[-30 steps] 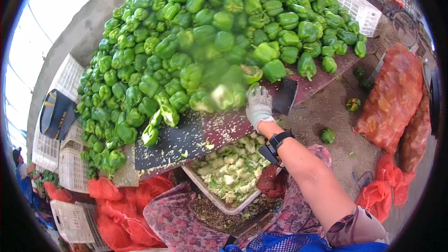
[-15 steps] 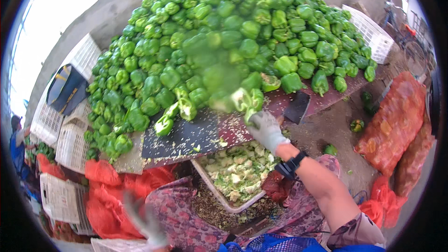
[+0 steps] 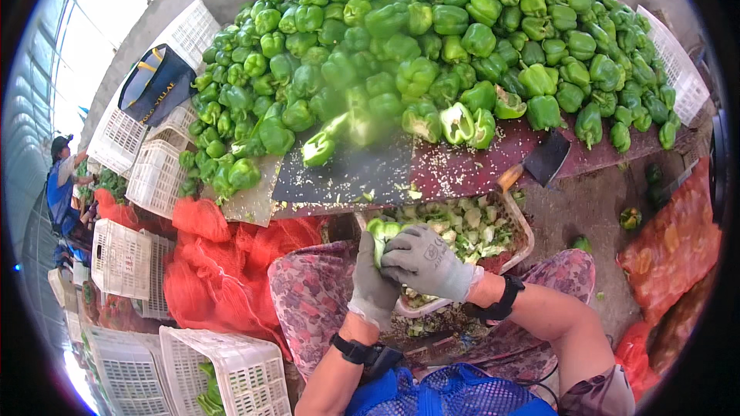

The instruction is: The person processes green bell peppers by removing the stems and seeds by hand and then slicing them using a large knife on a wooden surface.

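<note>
Low over the lap, the left hand [image 3: 372, 281] cups a green pepper [image 3: 383, 233] from below while the right hand [image 3: 425, 260] curls over it from the right, directly above the white tray [image 3: 518, 219] of cores, the desk [image 3: 462, 173] beyond.

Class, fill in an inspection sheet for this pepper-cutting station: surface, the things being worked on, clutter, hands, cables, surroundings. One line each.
Surface: dark cutting board speckled with seeds, beside a reddish board.
Job's things: green pepper held in both hands above a white tray of pale pepper trimmings; cleaver lying on the reddish board; big pile of green peppers behind.
Clutter: halved peppers at the pile's edge; stray peppers on the floor.
Hands: left hand and right hand, both gloved, closed on the pepper.
Cables: nothing seen.
Surroundings: white crates, red mesh sacks, a person at far left.
</note>
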Motion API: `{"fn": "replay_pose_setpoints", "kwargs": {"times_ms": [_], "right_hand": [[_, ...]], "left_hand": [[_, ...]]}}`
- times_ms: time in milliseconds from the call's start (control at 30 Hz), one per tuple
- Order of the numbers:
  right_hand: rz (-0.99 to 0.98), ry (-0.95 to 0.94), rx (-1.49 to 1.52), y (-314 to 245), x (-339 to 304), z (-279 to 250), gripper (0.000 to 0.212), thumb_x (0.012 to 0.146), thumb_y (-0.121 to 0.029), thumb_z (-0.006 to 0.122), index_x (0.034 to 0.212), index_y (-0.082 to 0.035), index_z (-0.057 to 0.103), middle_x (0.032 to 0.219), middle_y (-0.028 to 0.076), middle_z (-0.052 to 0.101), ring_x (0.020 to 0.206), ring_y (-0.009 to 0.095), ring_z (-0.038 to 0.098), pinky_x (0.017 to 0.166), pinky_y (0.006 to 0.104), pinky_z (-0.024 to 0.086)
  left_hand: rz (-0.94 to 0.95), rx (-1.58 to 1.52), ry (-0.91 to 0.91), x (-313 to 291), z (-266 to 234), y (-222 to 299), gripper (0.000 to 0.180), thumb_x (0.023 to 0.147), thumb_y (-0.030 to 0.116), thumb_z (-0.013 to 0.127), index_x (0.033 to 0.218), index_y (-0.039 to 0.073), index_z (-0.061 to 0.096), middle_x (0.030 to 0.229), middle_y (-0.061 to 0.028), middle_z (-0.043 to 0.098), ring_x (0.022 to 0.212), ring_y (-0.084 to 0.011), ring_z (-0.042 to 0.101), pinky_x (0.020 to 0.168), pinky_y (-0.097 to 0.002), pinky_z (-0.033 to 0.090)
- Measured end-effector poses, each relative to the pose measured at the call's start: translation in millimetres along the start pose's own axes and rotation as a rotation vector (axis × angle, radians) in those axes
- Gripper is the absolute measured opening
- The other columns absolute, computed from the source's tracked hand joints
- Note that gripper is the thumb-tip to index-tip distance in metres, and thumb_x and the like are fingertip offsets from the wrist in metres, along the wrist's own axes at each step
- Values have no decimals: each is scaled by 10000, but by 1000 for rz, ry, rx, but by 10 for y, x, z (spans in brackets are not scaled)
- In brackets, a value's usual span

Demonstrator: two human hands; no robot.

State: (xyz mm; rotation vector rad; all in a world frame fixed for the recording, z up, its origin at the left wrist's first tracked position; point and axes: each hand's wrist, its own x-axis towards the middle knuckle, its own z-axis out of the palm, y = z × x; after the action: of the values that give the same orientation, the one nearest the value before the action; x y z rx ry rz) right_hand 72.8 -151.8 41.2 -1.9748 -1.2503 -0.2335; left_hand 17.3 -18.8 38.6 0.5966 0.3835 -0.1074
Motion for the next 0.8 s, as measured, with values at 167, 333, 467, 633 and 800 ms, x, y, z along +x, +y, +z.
{"fn": "replay_pose_setpoints", "kwargs": {"times_ms": [167,333,467,633,800], "right_hand": [[296,212,259,-2,55,-61,135,798,-201,714,899,-119,678,966,71,636,933,281,588,847,400,465],[202,67,-213,41,80,-193,301,863,-315,617,1066,-97,574,922,92,566,870,281,570,768,406,447],[108,-116,-483,-2,58,-124,249,801,-189,632,1022,-84,583,884,70,576,839,259,586,746,392,472],[121,-88,-280,91,68,-72,204,834,-179,617,1018,-90,605,880,75,599,856,254,606,752,360,485],[423,-16,178,380,95,-68,217,926,-244,557,1057,-81,614,952,126,646,906,320,626,804,412,498]], "left_hand": [[89,-107,14,22,12,-18,436,1017,447,399,1248,103,537,1151,-62,623,1045,-196,613,928,-358,501],[133,-34,73,40,-52,-97,421,1016,430,416,1252,101,532,1135,-50,623,1026,-189,609,918,-369,503],[262,344,111,-60,-22,-201,369,1012,390,451,1254,121,522,1094,-23,616,1002,-168,599,899,-365,502],[184,303,175,-139,-110,-95,384,958,376,578,1249,131,522,1108,-20,615,1016,-183,604,889,-373,516],[310,349,329,-396,-212,262,353,939,338,607,1231,157,529,1045,-37,617,989,-209,616,847,-361,541]]}}
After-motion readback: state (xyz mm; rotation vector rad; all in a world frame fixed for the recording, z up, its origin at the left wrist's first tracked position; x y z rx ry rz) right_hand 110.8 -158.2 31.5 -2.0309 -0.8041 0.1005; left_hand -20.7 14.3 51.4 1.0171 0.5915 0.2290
